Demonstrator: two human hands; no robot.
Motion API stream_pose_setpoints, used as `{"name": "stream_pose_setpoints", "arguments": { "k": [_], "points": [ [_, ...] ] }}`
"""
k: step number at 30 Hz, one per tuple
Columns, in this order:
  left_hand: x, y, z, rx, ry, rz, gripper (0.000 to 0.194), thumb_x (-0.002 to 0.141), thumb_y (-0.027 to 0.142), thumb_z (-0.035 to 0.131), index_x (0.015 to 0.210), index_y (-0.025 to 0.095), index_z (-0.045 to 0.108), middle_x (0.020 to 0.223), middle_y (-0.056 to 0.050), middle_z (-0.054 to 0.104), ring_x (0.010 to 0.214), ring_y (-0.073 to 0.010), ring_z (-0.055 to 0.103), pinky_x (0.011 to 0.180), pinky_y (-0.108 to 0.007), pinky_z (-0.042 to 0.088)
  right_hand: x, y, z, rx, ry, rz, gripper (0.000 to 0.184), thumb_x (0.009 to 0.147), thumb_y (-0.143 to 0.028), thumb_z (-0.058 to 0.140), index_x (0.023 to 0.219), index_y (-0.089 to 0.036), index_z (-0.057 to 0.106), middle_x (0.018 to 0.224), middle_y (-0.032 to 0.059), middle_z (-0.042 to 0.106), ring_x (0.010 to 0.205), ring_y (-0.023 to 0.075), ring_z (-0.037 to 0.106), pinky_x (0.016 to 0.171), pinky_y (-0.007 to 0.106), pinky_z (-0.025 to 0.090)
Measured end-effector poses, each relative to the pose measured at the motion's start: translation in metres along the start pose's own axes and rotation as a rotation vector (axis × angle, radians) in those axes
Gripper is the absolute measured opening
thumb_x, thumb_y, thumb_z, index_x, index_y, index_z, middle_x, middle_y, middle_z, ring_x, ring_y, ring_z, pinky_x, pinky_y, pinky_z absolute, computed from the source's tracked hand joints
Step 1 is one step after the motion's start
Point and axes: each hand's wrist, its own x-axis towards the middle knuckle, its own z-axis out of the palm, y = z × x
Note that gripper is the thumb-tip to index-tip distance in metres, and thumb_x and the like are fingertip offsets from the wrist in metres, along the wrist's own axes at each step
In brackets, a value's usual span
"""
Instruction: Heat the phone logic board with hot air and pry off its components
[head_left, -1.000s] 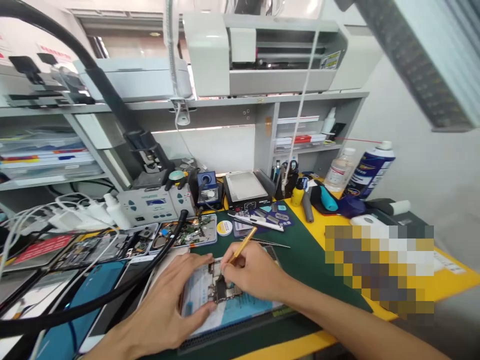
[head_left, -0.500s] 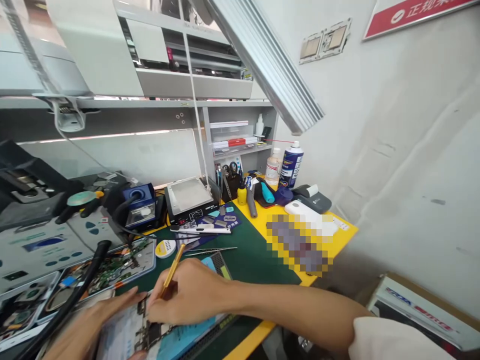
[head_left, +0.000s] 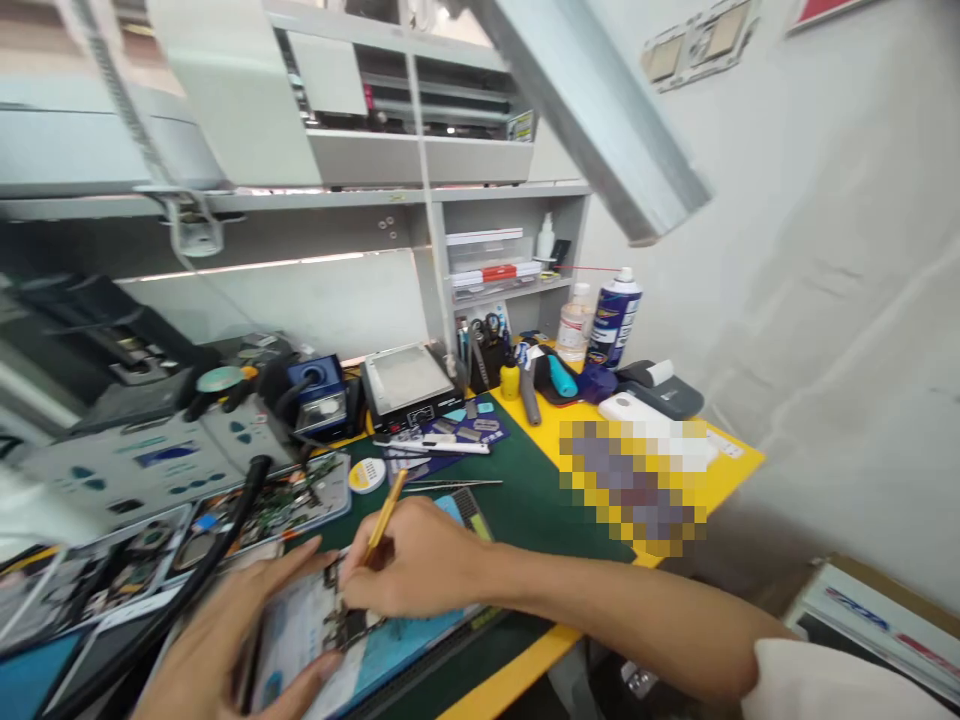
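Circuit board (head_left: 352,622) between left fingers (head_left: 319,672) and right fingers (head_left: 358,588).

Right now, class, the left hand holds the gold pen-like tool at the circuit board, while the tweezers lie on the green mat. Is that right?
No: the head view shows the right hand holding the gold pen-like tool. The left hand is spread beside the circuit board. The tool is at the board, and the tweezers lie on the green mat, as stated.
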Motion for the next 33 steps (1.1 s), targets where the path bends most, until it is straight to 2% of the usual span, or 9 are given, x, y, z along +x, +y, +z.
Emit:
{"name": "stream_pose_setpoints", "arguments": {
  "k": [2, 4, 11, 15, 19, 27, 33],
  "points": [
    [0.001, 0.01, -0.008, 0.008, -0.028, -0.022, 0.077, 0.077, 0.056, 0.07, 0.146, 0.038, 0.043, 0.149, -0.003, 0.053, 0.135, -0.035, 0.052, 0.113, -0.051, 0.046, 0.001, 0.003, 0.002, 0.005, 0.015, -0.004, 0.01, 0.068, -0.024, 0.063, 0.072, -0.017, 0.069, 0.067, -0.0003, 0.066, 0.065, 0.0118, 0.06, 0.054, 0.018, 0.04],
    [0.003, 0.017, -0.013, 0.01, -0.03, -0.023, 0.077, 0.078, 0.055, 0.07, 0.147, 0.033, 0.044, 0.147, -0.005, 0.056, 0.135, -0.0347, 0.052, 0.114, -0.05, 0.044, 0.002, 0.007, 0.003, 0.017, 0.013, -0.012, 0.01, 0.069, -0.023, 0.062, 0.073, -0.016, 0.069, 0.062, -0.001, 0.062, 0.059, 0.0104, 0.056, 0.051, 0.018, 0.038],
    [0.007, 0.034, -0.024, 0.016, -0.027, 0.053, 0.075, 0.085, 0.051, 0.067, 0.149, 0.03, 0.034, 0.142, -0.005, 0.061, 0.132, -0.0273, 0.056, 0.113, -0.04, 0.044, 0.001, 0.006, 0.004, 0.044, -0.035, 0.018, 0.01, 0.074, -0.022, 0.057, 0.076, -0.017, 0.066, 0.06, -0.0006, 0.063, 0.055, 0.0111, 0.057, 0.048, 0.02, 0.037],
    [0.008, 0.04, -0.026, -0.002, -0.031, 0.018, 0.072, 0.087, 0.05, 0.065, 0.148, 0.029, 0.033, 0.141, -0.004, 0.061, 0.132, -0.0263, 0.056, 0.114, -0.04, 0.042, 0.0, 0.001, 0.002, 0.025, -0.017, 0.037, 0.007, 0.074, -0.021, 0.058, 0.073, -0.017, 0.064, 0.059, -0.0015, 0.06, 0.055, 0.0103, 0.055, 0.049, 0.02, 0.035],
    [0.007, 0.038, -0.026, 0.012, -0.051, 0.043, 0.075, 0.087, 0.05, 0.066, 0.15, 0.029, 0.03, 0.142, -0.005, 0.06, 0.133, -0.0263, 0.055, 0.113, -0.04, 0.043, 0.0, -0.001, 0.001, 0.037, -0.013, 0.034, 0.004, 0.072, -0.019, 0.059, 0.07, -0.017, 0.061, 0.057, -0.003, 0.056, 0.054, 0.009, 0.051, 0.048, 0.019, 0.034],
    [0.005, 0.035, -0.027, -0.015, -0.101, 0.007, 0.078, 0.088, 0.05, 0.064, 0.153, 0.032, 0.024, 0.143, -0.004, 0.06, 0.138, -0.0301, 0.05, 0.116, -0.051, 0.04, -0.001, -0.001, -0.001, 0.072, -0.031, 0.052, 0.006, 0.074, -0.02, 0.058, 0.069, -0.019, 0.056, 0.055, -0.0043, 0.052, 0.052, 0.0091, 0.047, 0.047, 0.021, 0.032],
    [0.006, 0.036, -0.028, -0.031, -0.09, 0.027, 0.08, 0.087, 0.05, 0.066, 0.153, 0.032, 0.024, 0.142, -0.004, 0.061, 0.139, -0.0302, 0.049, 0.115, -0.051, 0.042, 0.0, -0.002, -0.001, 0.075, -0.017, 0.068, 0.005, 0.073, -0.017, 0.057, 0.068, -0.019, 0.056, 0.055, -0.0049, 0.052, 0.052, 0.0086, 0.046, 0.047, 0.021, 0.033]
  ]
}}
